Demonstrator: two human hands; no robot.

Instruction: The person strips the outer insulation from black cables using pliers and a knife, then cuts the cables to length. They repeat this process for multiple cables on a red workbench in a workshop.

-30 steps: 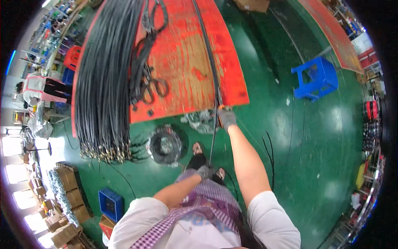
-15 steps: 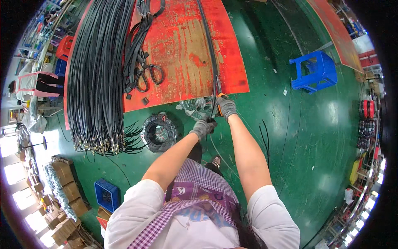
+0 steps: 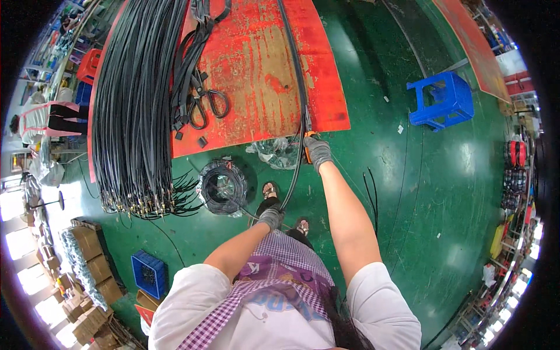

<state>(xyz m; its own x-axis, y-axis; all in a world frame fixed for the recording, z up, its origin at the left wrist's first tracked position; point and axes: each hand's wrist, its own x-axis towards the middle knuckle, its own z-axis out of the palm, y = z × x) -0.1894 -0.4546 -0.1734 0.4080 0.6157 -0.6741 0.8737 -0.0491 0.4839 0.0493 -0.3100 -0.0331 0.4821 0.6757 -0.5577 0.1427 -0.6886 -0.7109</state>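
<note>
While left hand (image 3: 270, 217) close in, right hand (image 3: 318, 150) far forward.

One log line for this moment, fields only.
left hand: holding black cable; right hand: gripping orange-handled tool; scissors: on red table; cable coil: on green floor

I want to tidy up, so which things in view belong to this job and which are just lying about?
Seemingly in use:
Long thin black strands, held by the grey-gloved left hand
Orange tool, kind unclear, in the grey-gloved right hand
Worn red table under the strands

Seemingly just lying about:
Blue plastic stool
Blue plastic crate
Crumpled clear plastic
</note>
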